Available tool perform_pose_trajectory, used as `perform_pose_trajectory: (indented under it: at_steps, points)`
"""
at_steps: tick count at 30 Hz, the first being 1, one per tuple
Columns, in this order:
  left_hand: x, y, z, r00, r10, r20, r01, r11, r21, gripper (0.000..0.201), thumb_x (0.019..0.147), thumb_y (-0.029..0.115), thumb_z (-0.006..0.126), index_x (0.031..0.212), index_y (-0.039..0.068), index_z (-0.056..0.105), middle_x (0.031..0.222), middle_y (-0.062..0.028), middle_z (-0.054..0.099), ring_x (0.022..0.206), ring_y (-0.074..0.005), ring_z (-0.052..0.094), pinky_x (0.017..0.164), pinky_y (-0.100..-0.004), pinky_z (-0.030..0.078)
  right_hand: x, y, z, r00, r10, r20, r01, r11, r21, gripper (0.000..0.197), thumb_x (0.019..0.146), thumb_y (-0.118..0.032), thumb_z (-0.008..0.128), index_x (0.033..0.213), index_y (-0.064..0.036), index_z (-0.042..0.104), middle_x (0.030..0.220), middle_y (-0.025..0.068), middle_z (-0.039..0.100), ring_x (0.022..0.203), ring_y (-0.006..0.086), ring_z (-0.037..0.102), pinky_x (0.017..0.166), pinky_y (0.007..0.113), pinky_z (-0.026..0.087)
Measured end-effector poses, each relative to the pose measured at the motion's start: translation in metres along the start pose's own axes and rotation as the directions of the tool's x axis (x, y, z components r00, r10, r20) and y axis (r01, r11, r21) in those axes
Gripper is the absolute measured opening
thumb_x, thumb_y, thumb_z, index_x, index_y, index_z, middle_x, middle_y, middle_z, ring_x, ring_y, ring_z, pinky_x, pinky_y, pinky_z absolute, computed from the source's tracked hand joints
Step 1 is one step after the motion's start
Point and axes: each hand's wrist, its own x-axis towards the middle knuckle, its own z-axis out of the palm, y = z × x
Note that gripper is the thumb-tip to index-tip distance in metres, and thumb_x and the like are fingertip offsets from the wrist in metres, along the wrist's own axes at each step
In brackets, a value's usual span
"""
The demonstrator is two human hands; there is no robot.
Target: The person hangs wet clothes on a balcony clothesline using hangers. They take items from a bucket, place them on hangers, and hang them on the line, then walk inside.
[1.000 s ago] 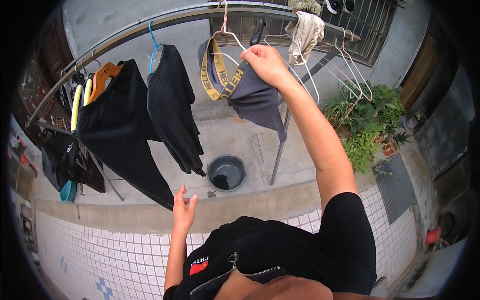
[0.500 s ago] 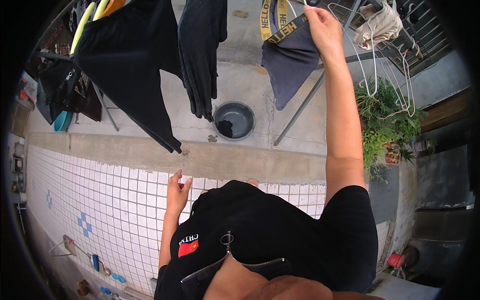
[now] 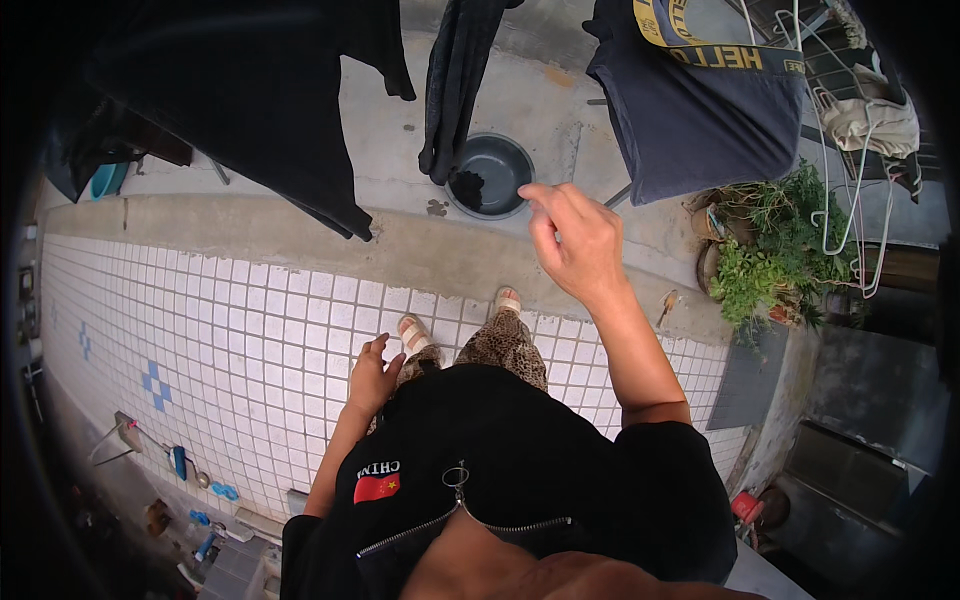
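Observation:
My right hand point(image 3: 578, 243) is in mid-air in front of me, fingers loosely bent and thumb apart, with nothing visible in it. In the picture it borders a round grey basin point(image 3: 507, 168) on the floor, which has a dark wet-looking cloth point(image 3: 466, 186) at its left side. Above and to the right, dark grey boxer briefs point(image 3: 700, 120) with a black-and-yellow waistband hang from a white hanger. Low beside my left hip, my left hand point(image 3: 372, 376) hangs with relaxed, parted fingers, holding nothing. Black trousers point(image 3: 240, 110) and a narrow dark garment point(image 3: 458, 85) hang ahead.
White wire hangers point(image 3: 850, 215) and a pale cloth point(image 3: 870, 125) hang at the right, over green potted plants point(image 3: 750, 270). A concrete ledge point(image 3: 260, 232) borders white floor tiles point(image 3: 250, 330). Far left stands a teal basin point(image 3: 108, 180).
My right hand has let go of the boxer briefs' waistband and come down toward me; the briefs stay hanging. The view has shifted, showing my feet. My left hand still hangs low.

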Motion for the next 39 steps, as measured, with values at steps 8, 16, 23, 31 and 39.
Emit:
perform_pose_trajectory:
  at_steps: [8,16,23,31,39]
  points:
    - [0.013,-0.054,0.099,0.982,-0.176,0.063,0.168,0.979,0.119,0.048,0.086,0.028,0.066,0.124,0.002,0.054,0.111,-0.0243,0.059,0.102,-0.0414,0.057,0.087,-0.0482,0.048,-0.146,0.241,0.24,0.413,0.587,0.696,-0.529,0.777,-0.341,0.03,0.087,-0.021,0.056,0.115,-0.0098,0.06,0.109,0.0137,0.067,0.101,0.0333,0.063,0.082,0.044,0.052]
    - [0.019,-0.092,0.211,0.882,-0.393,0.259,0.29,0.887,0.36,0.06,0.083,0.039,0.068,0.131,0.006,0.052,0.124,-0.0219,0.054,0.115,-0.0415,0.049,0.097,-0.0493,0.043,-0.263,0.348,0.367,0.087,0.655,0.75,-0.743,0.544,-0.389,0.035,0.089,-0.029,0.056,0.119,-0.0111,0.059,0.113,0.0145,0.065,0.106,0.0337,0.062,0.088,0.043,0.051]
    - [0.057,-0.112,0.265,0.913,-0.341,0.224,0.241,0.894,0.378,0.056,0.086,0.041,0.063,0.13,0.008,0.054,0.13,-0.0148,0.052,0.119,-0.0368,0.047,0.101,-0.0477,0.04,-0.297,0.403,0.448,0.252,0.62,0.743,-0.672,0.664,-0.328,0.04,0.089,-0.033,0.059,0.124,-0.0131,0.056,0.126,0.0137,0.058,0.118,0.0313,0.054,0.097,0.042,0.046]
    - [0.071,-0.12,0.283,0.946,-0.277,0.168,0.195,0.9,0.389,0.049,0.084,0.034,0.067,0.125,0.009,0.057,0.127,-0.015,0.054,0.113,-0.0376,0.05,0.099,-0.0487,0.04,-0.296,0.468,0.579,0.36,0.706,0.61,-0.707,0.633,-0.316,0.07,0.088,-0.046,0.062,0.147,-0.0239,0.031,0.153,0.009,0.031,0.129,0.0376,0.044,0.106,0.045,0.041]
    - [0.067,-0.153,0.289,0.964,-0.246,0.102,0.183,0.89,0.418,0.041,0.081,0.026,0.071,0.119,0.012,0.06,0.125,-0.0086,0.055,0.111,-0.0346,0.05,0.096,-0.0473,0.043,-0.269,0.507,0.674,0.174,0.867,0.467,-0.894,0.338,-0.293,0.096,0.076,-0.061,0.07,0.152,-0.0331,0.018,0.161,0.0121,0.007,0.136,0.0473,0.032,0.106,0.054,0.037]
